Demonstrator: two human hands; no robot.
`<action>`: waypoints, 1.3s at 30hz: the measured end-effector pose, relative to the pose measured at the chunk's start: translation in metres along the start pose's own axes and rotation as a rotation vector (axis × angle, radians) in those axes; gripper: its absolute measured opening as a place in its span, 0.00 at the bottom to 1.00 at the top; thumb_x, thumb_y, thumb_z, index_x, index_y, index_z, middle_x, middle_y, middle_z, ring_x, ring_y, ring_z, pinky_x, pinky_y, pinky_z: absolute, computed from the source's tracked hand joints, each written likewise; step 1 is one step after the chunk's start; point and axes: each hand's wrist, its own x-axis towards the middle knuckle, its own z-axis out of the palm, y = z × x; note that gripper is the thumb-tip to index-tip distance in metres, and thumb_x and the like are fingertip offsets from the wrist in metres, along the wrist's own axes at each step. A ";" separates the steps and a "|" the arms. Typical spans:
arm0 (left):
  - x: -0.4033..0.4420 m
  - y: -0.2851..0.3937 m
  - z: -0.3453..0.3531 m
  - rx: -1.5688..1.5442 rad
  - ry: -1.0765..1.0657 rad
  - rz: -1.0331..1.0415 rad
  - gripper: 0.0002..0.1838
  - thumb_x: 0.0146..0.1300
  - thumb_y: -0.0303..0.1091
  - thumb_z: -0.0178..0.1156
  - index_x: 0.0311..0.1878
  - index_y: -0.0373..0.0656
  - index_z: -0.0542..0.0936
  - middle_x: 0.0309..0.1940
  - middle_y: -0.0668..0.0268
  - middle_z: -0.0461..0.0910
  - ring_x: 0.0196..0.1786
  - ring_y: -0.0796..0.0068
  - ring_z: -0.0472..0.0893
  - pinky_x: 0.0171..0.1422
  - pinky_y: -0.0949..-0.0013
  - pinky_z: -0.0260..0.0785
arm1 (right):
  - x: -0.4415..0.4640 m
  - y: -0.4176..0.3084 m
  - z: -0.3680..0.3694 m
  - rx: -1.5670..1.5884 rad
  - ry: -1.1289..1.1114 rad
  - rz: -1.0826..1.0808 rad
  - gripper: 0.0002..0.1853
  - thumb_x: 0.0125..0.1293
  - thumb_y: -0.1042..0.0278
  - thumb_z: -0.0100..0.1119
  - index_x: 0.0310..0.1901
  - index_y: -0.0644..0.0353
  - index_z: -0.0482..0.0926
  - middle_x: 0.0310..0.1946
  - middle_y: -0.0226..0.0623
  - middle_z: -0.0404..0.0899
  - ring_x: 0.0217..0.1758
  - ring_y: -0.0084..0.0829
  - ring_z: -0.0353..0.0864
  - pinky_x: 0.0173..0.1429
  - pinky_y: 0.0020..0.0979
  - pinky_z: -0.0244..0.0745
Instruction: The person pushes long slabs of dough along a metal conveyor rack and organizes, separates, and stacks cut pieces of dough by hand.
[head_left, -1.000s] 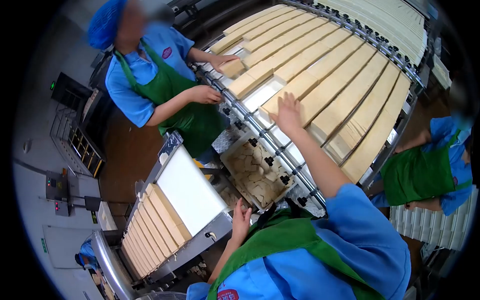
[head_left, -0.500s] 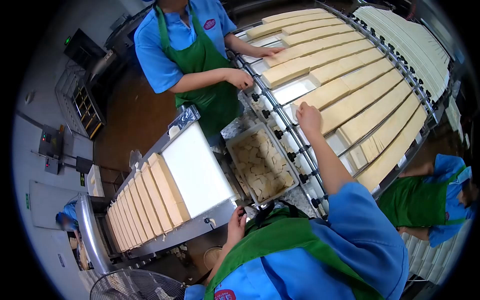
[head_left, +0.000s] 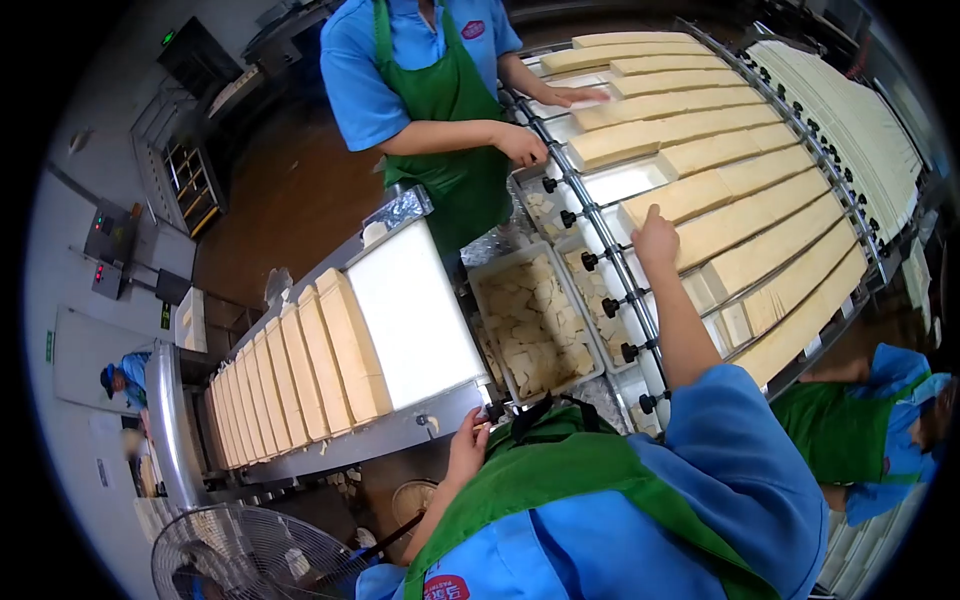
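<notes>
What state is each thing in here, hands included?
Right-side bars, in rows with gaps.
Left-side bars, side by side.
Right hand, fingers bent, at the right-side bars' near ends; grip unclear.
Left hand, fingers bent; grip unclear.
Scrap bin, uncovered, holding broken pieces.
Fan, running or off unclear.
Control box, red light lit.

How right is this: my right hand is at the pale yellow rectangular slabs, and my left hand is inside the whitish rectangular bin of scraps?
No: the head view shows your left hand outside the bin, near the flat white belt; your right hand is at the slabs.
</notes>
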 end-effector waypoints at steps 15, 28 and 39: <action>0.020 -0.068 -0.097 -0.159 0.876 -0.271 0.43 0.52 0.25 0.66 0.69 0.35 0.54 0.32 0.61 0.72 0.30 0.73 0.76 0.33 0.70 0.70 | -0.049 -0.184 0.061 0.338 -0.400 -0.880 0.24 0.54 0.65 0.65 0.53 0.61 0.74 0.53 0.48 0.74 0.60 0.48 0.69 0.64 0.40 0.65; 0.074 -0.063 -0.123 -0.252 0.828 -0.256 0.44 0.45 0.30 0.71 0.66 0.34 0.59 0.30 0.55 0.78 0.32 0.62 0.78 0.37 0.64 0.72 | -0.116 -0.514 0.142 0.266 -0.558 -1.391 0.38 0.54 0.57 0.64 0.64 0.63 0.62 0.68 0.45 0.59 0.74 0.47 0.51 0.74 0.46 0.52; 0.075 -0.073 -0.133 0.100 0.661 -0.146 0.51 0.48 0.39 0.71 0.68 0.26 0.51 0.41 0.41 0.76 0.42 0.44 0.78 0.45 0.58 0.73 | -0.115 -0.538 0.155 0.038 -0.487 -1.207 0.32 0.52 0.48 0.63 0.57 0.56 0.72 0.57 0.33 0.70 0.63 0.40 0.63 0.63 0.49 0.61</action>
